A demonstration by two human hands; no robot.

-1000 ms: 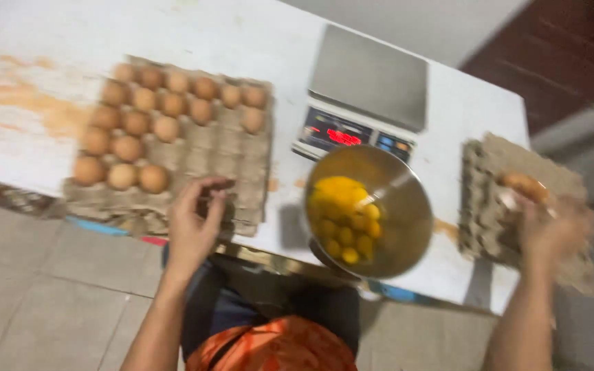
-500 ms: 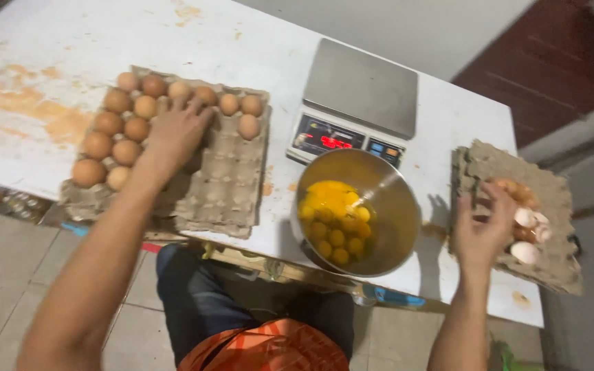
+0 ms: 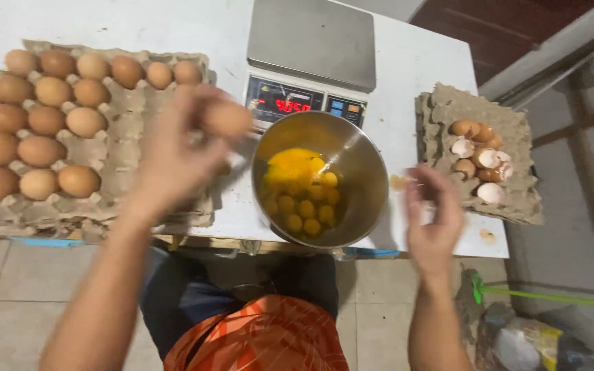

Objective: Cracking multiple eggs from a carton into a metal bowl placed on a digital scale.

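Note:
My left hand point(image 3: 177, 154) holds a brown egg point(image 3: 228, 118) above the right part of the cardboard egg tray point(image 3: 128, 106), close to the rim of a steel bowl point(image 3: 366, 172). The bowl holds several raw yolks point(image 3: 300, 192) and egg liquid. My right hand point(image 3: 434, 213) hovers empty with its fingers apart, between the bowl and a second cardboard tray point(image 3: 441, 110) that carries broken eggshells point(image 3: 479, 151). Whole brown eggs point(image 3: 42, 117) fill the left part of the first tray.
A digital scale point(image 3: 311, 41) with a steel platform and a lit red display stands behind the bowl on the white table point(image 3: 414, 62). Tiled floor lies below, with a green-handled tool point(image 3: 544, 295) and bags at the lower right.
My left hand has lifted an egg off the tray and carried it right toward the bowl. My right hand has left the shell tray and moved toward the bowl.

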